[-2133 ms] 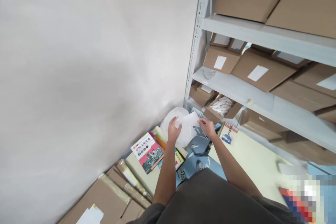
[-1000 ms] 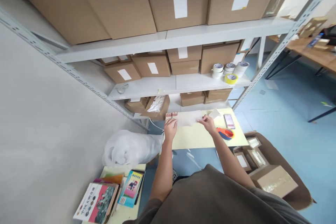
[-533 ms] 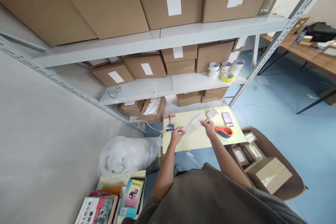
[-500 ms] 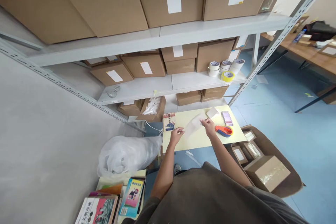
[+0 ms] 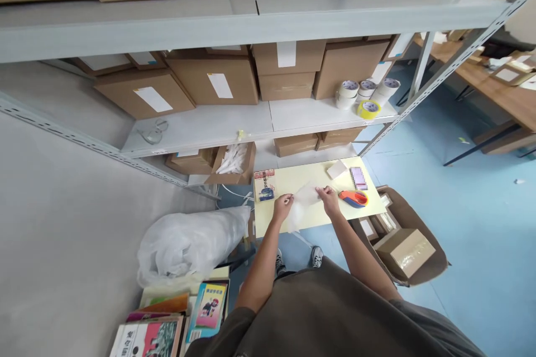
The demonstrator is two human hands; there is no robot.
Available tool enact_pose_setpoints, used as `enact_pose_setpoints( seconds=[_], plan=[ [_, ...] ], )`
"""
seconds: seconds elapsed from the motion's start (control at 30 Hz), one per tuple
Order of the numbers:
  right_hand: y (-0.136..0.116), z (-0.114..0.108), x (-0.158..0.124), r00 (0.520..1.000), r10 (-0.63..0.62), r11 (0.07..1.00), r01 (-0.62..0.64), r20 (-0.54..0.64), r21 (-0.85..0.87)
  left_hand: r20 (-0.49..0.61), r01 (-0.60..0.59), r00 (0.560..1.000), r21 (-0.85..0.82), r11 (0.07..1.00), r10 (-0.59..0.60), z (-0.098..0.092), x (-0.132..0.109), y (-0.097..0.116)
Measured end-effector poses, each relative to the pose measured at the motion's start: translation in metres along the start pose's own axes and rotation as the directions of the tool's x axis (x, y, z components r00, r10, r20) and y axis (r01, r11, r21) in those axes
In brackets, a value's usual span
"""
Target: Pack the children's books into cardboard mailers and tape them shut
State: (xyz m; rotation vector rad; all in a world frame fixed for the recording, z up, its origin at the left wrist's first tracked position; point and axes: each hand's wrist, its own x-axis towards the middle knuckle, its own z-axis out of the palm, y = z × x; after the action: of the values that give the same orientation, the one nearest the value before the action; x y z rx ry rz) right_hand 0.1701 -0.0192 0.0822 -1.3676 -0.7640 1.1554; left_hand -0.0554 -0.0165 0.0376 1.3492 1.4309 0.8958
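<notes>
Over the pale yellow table (image 5: 268, 222), a thin, translucent white sheet (image 5: 307, 195) is stretched between my two hands. My left hand (image 5: 283, 207) is closed on its left side, and part of the sheet hangs below that hand. At the upper right corner, my right hand (image 5: 328, 199) pinches it between thumb and fingers. Whether it is a flat sheet or a bag, I cannot tell. Just right of my right hand lies an orange and blue tape dispenser (image 5: 354, 198). A small white box (image 5: 336, 169) and a purple-white packet (image 5: 358, 178) lie behind it.
A book (image 5: 264, 185) lies at the table's left end. Left of the table rests a big roll of white wrap (image 5: 188, 245), above stacked books (image 5: 207, 312). A large open carton (image 5: 438, 240) holds boxes at right. Shelves ahead carry cartons (image 5: 218, 81) and tape rolls (image 5: 348, 89).
My left hand has closed on the sheet's left side, and the sheet now droops below it. My right hand keeps its pinch. The camera view has shifted, with both shoes now showing.
</notes>
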Motion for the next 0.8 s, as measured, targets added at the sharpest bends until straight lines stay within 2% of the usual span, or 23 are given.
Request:
enact_pose_setpoints(
  seconds=[0.07, 0.17, 0.23, 0.27, 0.33, 0.4, 0.43, 0.47, 0.5, 0.53, 0.57, 0.63, 0.7, 0.8],
  plan=[
    [0.009, -0.009, 0.001, 1.0, 0.011, 0.999, -0.012, -0.029, -0.045, 0.035, 0.051, 0.998, -0.028, 0.998, -0.05, -0.013, 0.012, -0.005],
    [0.03, -0.018, 0.001, 0.996, 0.074, 0.995, -0.077, -0.049, -0.062, 0.093, 0.132, 0.987, 0.016, 0.991, -0.133, -0.028, 0.038, -0.007],
    [0.047, -0.023, 0.001, 0.987, 0.133, 0.988, -0.139, -0.094, -0.067, 0.066, 0.182, 0.98, 0.085, 0.98, -0.188, -0.034, 0.054, -0.005],
    [0.057, -0.025, 0.002, 0.979, 0.16, 0.983, -0.17, -0.128, -0.073, 0.004, 0.196, 0.98, 0.12, 0.973, -0.198, -0.036, 0.059, -0.003],
    [0.075, -0.028, 0.005, 0.961, 0.201, 0.971, -0.222, -0.192, -0.092, -0.206, 0.181, 0.968, 0.19, 0.965, -0.141, -0.038, 0.063, 0.001],
    [0.094, -0.032, 0.009, 0.946, 0.225, 0.959, -0.257, -0.235, -0.119, -0.417, 0.126, 0.909, 0.264, 0.956, -0.005, -0.037, 0.055, 0.004],
    [0.103, -0.034, 0.011, 0.94, 0.232, 0.954, -0.27, -0.251, -0.132, -0.47, 0.092, 0.88, 0.304, 0.948, 0.065, -0.034, 0.047, 0.005],
    [0.111, -0.036, 0.013, 0.933, 0.239, 0.948, -0.284, -0.27, -0.144, -0.478, 0.059, 0.871, 0.339, 0.939, 0.118, -0.029, 0.038, 0.005],
    [0.119, -0.039, 0.015, 0.924, 0.248, 0.941, -0.301, -0.291, -0.154, -0.435, 0.024, 0.888, 0.365, 0.931, 0.147, -0.022, 0.029, 0.004],
    [0.127, -0.042, 0.017, 0.917, 0.255, 0.935, -0.316, -0.308, -0.164, -0.343, -0.015, 0.926, 0.382, 0.924, 0.157, -0.013, 0.02, 0.002],
    [0.133, -0.046, 0.019, 0.911, 0.26, 0.928, -0.328, -0.321, -0.179, -0.206, -0.064, 0.966, 0.387, 0.92, 0.154, -0.003, 0.013, -0.002],
    [0.145, -0.055, 0.021, 0.909, 0.258, 0.908, -0.344, -0.328, -0.238, 0.017, -0.136, 0.99, 0.391, 0.91, 0.141, 0.021, 0.005, -0.013],
    [0.153, -0.068, 0.022, 0.916, 0.254, 0.871, -0.356, -0.309, -0.338, 0.095, -0.143, 0.989, 0.416, 0.898, 0.114, 0.043, 0.006, -0.028],
    [0.162, -0.089, 0.022, 0.928, 0.26, 0.798, -0.362, -0.268, -0.481, 0.095, -0.081, 0.995, 0.482, 0.873, 0.039, 0.068, 0.017, -0.051]
  ],
)
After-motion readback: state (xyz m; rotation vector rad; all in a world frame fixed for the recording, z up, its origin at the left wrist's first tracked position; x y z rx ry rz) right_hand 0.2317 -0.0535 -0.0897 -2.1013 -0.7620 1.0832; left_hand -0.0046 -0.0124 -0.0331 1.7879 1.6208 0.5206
